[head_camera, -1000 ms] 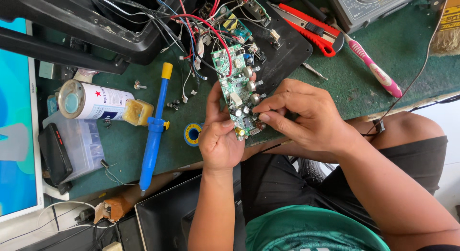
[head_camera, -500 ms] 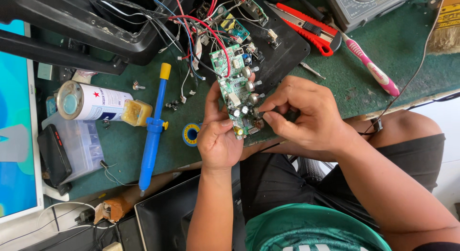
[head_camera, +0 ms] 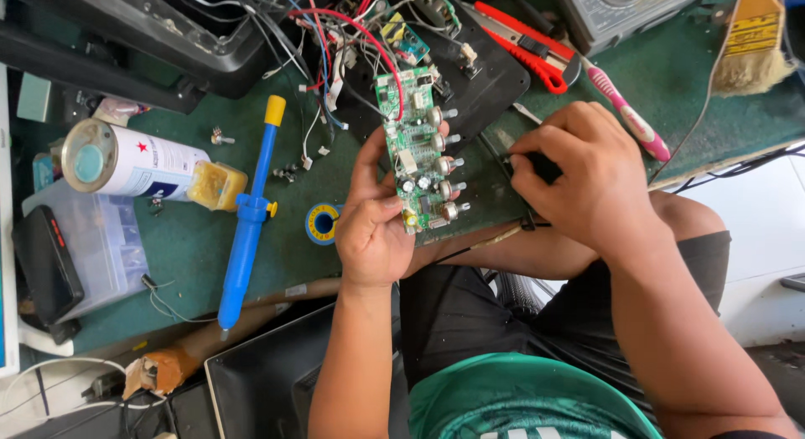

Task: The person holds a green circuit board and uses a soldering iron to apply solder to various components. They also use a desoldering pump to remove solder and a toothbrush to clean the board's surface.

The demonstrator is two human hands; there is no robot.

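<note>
Left hand grips circuit board edge; right hand apart, perhaps pinching.

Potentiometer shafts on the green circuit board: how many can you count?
5, in a column down the right edge of the green circuit board held by the left hand: at. No others show.

Circuit board in left hand (upright)

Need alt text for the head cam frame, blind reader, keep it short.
A person's left hand holds up a green circuit board with a row of knobs, wired to an opened black device, while the right hand grips a small dark object beside it. A blue desoldering pump and a white spray can lie on the green mat.
</note>
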